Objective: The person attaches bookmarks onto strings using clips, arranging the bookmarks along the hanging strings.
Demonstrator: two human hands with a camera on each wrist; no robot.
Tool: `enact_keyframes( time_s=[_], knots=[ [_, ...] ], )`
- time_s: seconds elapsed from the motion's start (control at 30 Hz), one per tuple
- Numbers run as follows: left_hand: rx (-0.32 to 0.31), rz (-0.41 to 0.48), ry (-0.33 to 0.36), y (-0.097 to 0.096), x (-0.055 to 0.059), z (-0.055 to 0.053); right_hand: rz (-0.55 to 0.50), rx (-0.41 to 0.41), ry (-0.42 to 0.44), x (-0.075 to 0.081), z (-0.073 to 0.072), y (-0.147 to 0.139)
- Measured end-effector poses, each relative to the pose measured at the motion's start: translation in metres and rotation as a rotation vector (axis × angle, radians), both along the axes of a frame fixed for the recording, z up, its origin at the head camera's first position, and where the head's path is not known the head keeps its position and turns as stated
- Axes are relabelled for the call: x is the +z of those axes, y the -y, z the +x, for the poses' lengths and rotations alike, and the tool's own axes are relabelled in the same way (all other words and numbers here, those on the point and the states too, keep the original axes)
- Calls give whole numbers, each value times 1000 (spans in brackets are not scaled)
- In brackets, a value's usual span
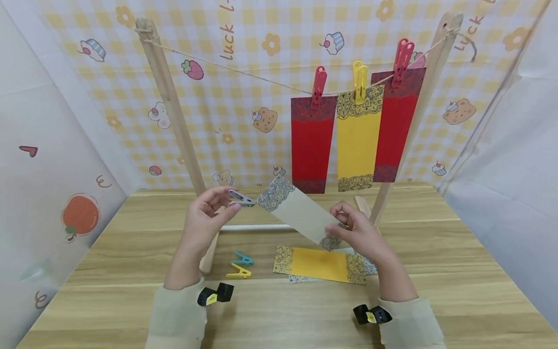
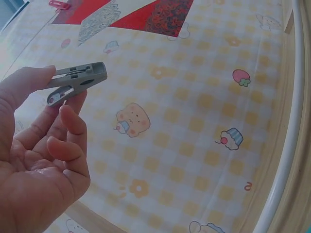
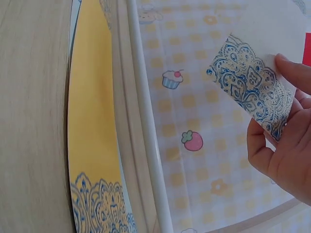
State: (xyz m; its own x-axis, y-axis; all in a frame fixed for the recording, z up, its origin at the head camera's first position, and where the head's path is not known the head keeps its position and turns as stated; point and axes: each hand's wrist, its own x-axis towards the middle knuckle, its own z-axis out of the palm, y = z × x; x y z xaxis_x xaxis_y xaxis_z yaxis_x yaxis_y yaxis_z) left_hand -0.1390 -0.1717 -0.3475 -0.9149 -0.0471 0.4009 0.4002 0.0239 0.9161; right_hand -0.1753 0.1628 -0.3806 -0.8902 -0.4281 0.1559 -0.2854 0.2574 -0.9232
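Observation:
Between thumb and fingers, my left hand (image 1: 208, 213) pinches a grey clothespin (image 1: 241, 198) by its handle ends; its tip points toward a corner of a white card. The white card (image 1: 301, 213), patterned in blue at both ends, hangs tilted in the air, its lower right end held by my right hand (image 1: 359, 230). In the left wrist view the clothespin (image 2: 77, 80) has nothing in its tip. On the rope (image 1: 244, 72), a red card (image 1: 311, 145), a yellow card (image 1: 358, 140) and another red card (image 1: 398, 128) hang from red and yellow clothespins.
A yellow card (image 1: 322, 264) lies over light blue ones on the wooden table (image 1: 109, 271). Left of it are a blue clothespin (image 1: 243, 258) and a yellow clothespin (image 1: 240, 271). Wooden posts (image 1: 174, 106) hold the rope, joined low down by a white bar (image 1: 257, 227).

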Motion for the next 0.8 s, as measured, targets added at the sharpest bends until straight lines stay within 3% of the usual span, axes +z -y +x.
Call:
enact_keyframes(
  time_s=[0.43, 0.67, 0.8],
  knots=[
    [-69, 24, -71, -3, 7, 4, -119, -62, 27, 4, 5, 13],
    [-96, 26, -143, -2, 11, 4, -216, -36, 30, 3, 6, 22],
    [-107, -18, -127, 0, 16, 3, -240, -32, 27, 3, 7, 25]
  ],
)
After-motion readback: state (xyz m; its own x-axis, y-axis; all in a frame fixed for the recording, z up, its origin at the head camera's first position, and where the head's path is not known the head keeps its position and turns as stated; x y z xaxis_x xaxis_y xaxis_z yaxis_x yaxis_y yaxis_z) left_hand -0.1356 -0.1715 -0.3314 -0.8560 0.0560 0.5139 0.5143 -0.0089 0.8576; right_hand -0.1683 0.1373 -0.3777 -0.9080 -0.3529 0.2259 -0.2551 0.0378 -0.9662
